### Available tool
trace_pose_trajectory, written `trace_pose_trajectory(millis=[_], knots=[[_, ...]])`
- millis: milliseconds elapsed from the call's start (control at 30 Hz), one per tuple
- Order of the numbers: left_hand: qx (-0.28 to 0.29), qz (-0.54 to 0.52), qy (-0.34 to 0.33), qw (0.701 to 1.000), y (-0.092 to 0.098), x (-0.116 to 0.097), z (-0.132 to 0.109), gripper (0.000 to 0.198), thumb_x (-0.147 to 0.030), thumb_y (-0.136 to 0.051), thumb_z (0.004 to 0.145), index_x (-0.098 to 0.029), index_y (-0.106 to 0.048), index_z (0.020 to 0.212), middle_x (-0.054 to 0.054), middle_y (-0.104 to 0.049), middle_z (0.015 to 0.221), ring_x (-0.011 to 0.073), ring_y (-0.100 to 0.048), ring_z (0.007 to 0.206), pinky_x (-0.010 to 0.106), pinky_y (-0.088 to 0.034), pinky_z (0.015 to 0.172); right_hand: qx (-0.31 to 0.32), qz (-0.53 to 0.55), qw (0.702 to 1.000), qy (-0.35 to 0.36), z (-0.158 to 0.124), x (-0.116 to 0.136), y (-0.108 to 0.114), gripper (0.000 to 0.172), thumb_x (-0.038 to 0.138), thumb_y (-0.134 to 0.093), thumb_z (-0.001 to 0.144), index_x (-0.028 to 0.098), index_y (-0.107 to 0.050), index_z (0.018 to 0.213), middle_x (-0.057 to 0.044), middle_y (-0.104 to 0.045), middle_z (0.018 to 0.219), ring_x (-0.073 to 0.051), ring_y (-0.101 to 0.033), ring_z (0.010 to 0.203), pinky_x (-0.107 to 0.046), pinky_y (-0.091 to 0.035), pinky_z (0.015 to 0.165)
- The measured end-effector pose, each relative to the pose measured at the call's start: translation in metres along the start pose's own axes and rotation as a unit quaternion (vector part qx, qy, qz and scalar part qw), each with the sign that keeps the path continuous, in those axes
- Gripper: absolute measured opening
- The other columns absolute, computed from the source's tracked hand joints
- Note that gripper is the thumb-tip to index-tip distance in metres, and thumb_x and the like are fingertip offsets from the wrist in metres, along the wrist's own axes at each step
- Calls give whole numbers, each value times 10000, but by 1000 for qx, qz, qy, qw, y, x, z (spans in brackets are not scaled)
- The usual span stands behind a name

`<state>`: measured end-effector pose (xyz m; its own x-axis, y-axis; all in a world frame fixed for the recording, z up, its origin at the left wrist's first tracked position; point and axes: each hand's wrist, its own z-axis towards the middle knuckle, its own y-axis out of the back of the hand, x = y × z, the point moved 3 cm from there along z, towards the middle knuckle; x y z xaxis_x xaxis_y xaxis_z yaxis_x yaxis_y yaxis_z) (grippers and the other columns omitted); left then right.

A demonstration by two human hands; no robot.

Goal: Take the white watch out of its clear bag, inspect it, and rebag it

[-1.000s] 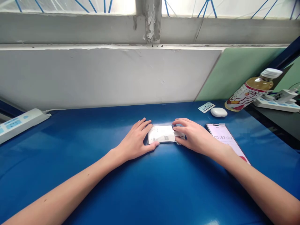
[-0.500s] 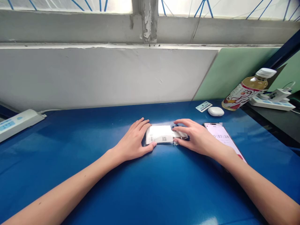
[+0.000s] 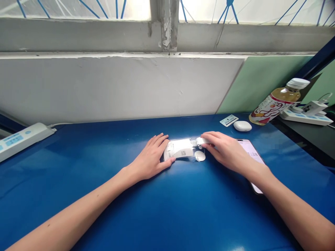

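A clear plastic packet [image 3: 192,153] with a white printed label [image 3: 179,148] was laid flat on the blue bench [image 3: 167,209], between the two hands. Its left end was pressed by the left hand [image 3: 149,158], whose thumb and forefinger were spread apart at its lower and upper edges. At its right end a small white stick [image 3: 201,141] was pinched between the fingers of the right hand [image 3: 229,150], clamped together on it. Just below the stick, a round white piece [image 3: 200,156] was seen beside the packet. A smartphone [image 3: 248,150] was partly covered by the right wrist. Farther back, a printed card [image 3: 228,120], a white earbud case [image 3: 242,126] and a labelled drink bottle [image 3: 274,104] were grouped near the wall [image 3: 117,87]. Power strips were placed at far left [image 3: 26,139] and far right [image 3: 306,118].
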<state>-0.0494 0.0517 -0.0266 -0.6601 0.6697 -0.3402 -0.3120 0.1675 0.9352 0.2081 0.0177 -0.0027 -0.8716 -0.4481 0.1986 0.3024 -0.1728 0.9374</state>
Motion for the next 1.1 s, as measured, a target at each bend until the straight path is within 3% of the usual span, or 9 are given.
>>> trace_pose_trajectory(millis=[200, 400, 500, 667, 733, 800, 900, 1000, 1100], knots=[[-3, -4, -10, 1000, 2, 0, 0, 635, -510, -549, 934, -102, -478, 1416, 213, -426, 1530, 376, -307, 1469, 581, -226, 1209, -89, -15, 992, -85, -2, -24, 17, 268, 329, -444, 1008, 219, -618, 1180, -97, -693, 1179, -299, -669, 1018, -424, -529, 793], [-13, 0, -12, 1000, 1, -1, 0, 671, -520, -547, 925, -109, -453, 1447, 208, -433, 1530, 375, -319, 1464, 581, -238, 1204, -231, 1, 967, -102, -3, -25, 26, 300, 300, -451, 1001, 229, -631, 1229, -124, -692, 1159, -304, -661, 1026, -454, -517, 873], [-8, -1, -11, 1000, 3, -2, 0, 707, -532, -519, 936, -99, -402, 1482, 213, -401, 1551, 371, -303, 1474, 580, -239, 1203, -265, 12, 960, -90, -3, -20, 26, 303, 283, -469, 990, 222, -633, 1237, -133, -682, 1127, -296, -660, 1013, -450, -531, 869], [-13, -48, 21, 999, 4, 1, 0, 808, -549, -515, 939, -72, -261, 1541, 247, -304, 1590, 379, -276, 1484, 581, -289, 1183, -250, 16, 966, -54, -2, -10, 22, 295, 263, -486, 985, 227, -626, 1242, -132, -699, 1118, -297, -656, 1011, -463, -529, 873], [-92, -73, 27, 993, 8, 1, 0, 803, -504, -529, 952, -90, -201, 1556, 248, -268, 1602, 361, -285, 1485, 541, -356, 1160, -243, 16, 969, -44, -2, -8, 20, 290, 267, -502, 983, 236, -621, 1246, -122, -707, 1108, -295, -659, 1011, -465, -529, 876], [-221, -78, 6, 972, 17, -3, -1, 724, -391, -550, 960, -132, -215, 1548, 230, -294, 1588, 333, -318, 1474, 512, -402, 1134, -230, 14, 973, -29, -2, -5, 18, 294, 274, -521, 978, 230, -614, 1254, -117, -712, 1095, -291, -663, 1004, -458, -536, 866], [-329, -39, -102, 938, 30, -20, -5, 587, -230, -603, 916, -187, -385, 1459, 188, -450, 1487, 318, -434, 1401, 521, -410, 1125, -203, 20, 979, 9, -3, 2, 14, 309, 264, -525, 979, 203, -598, 1273, -125, -714, 1098, -283, -659, 1001, -441, -543, 849], [-325, -21, -177, 929, 38, -37, -7, 565, -179, -635, 882, -205, -441, 1412, 159, -547, 1393, 320, -497, 1348, 514, -453, 1093, -187, 49, 980, 44, -3, 15, 13, 313, 256, -521, 984, 207, -589, 1286, -119, -717, 1121, -269, -658, 1008, -424, -541, 854], [-260, -17, -160, 952, 39, -46, -8, 554, -222, -627, 901, -203, -441, 1423, 141, -609, 1338, 315, -507, 1340, 496, -448, 1103, -171, 88, 980, 60, 1, 30, 20, 304, 281, -526, 987, 241, -598, 1279, -101, -727, 1139, -254, -673, 1005, -406, -536, 867]])
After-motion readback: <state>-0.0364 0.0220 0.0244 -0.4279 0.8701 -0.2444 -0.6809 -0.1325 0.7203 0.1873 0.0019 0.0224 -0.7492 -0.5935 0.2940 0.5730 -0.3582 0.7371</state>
